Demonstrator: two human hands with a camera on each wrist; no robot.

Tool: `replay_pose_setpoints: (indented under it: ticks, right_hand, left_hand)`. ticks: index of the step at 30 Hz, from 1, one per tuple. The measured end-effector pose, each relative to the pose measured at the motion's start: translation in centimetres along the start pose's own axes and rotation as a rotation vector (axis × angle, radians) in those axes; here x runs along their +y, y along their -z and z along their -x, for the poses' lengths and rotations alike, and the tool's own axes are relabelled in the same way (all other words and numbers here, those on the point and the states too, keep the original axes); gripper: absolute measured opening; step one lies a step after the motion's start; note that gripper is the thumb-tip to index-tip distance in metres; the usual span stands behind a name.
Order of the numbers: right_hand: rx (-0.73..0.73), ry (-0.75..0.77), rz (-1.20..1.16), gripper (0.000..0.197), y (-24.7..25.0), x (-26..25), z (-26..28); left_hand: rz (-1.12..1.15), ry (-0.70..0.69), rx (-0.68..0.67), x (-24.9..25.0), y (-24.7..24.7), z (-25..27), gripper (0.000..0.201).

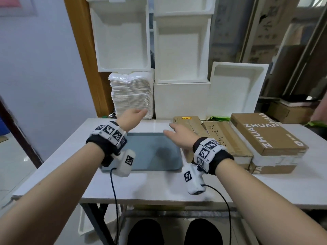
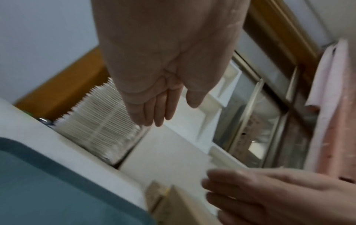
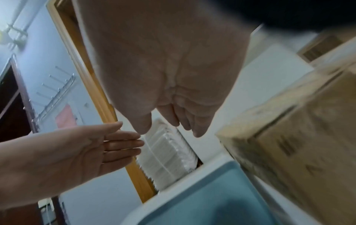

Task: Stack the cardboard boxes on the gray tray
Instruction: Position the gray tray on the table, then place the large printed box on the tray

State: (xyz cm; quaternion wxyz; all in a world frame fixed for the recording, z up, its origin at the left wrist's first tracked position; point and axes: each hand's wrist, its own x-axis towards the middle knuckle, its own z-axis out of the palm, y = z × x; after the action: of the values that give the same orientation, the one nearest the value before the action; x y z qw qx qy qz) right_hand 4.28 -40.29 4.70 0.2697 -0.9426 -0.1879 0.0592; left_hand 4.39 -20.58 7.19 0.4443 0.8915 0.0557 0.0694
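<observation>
A gray tray point(image 1: 155, 152) lies flat on the white table with nothing on it. To its right sit cardboard boxes: a worn narrow box point(image 1: 192, 126) closest to the tray, a box with handwriting point(image 1: 228, 138) beside it, and a box printed ZHUAN point(image 1: 265, 133) lying on another box at the far right. My left hand point(image 1: 134, 115) hovers above the tray's far left corner, fingers straight, holding nothing. My right hand point(image 1: 178, 133) hovers over the tray's right edge next to the narrow box point(image 3: 289, 152), fingers straight and empty. The tray point(image 2: 48, 190) also shows in the left wrist view.
White foam boxes point(image 1: 180, 50) and a stack of white paper trays point(image 1: 131, 94) stand against the wall behind the table. More cardboard boxes point(image 1: 286, 112) lie on the floor at the right. Cables hang from both wrist cameras over the table's front edge point(image 1: 141, 200).
</observation>
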Motion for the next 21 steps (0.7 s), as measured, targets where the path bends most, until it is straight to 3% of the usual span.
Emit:
replay_pose_setpoints:
  ticks: [3,6,11,21]
  right_hand:
    - [0.084,-0.024,-0.105,0.054,3.3,1.2,0.7]
    - [0.134,-0.082,-0.113,0.06,6.5,3.2,1.9]
    - [0.213,-0.189,-0.113,0.059,10.6,7.9,4.1]
    - [0.33,-0.386,0.018,0.062,15.8,16.9,8.7]
  left_hand:
    - [0.222,0.001,-0.086,4.0,-3.6,-0.7,0.054]
    - [0.296,-0.002,-0.165,7.5,-6.8,-1.1,0.069]
    - [0.312,-0.02,-0.251,11.9,-11.9,-1.6,0.111]
    - [0.342,-0.03,-0.407,19.1,-21.7,3.3,0.088]
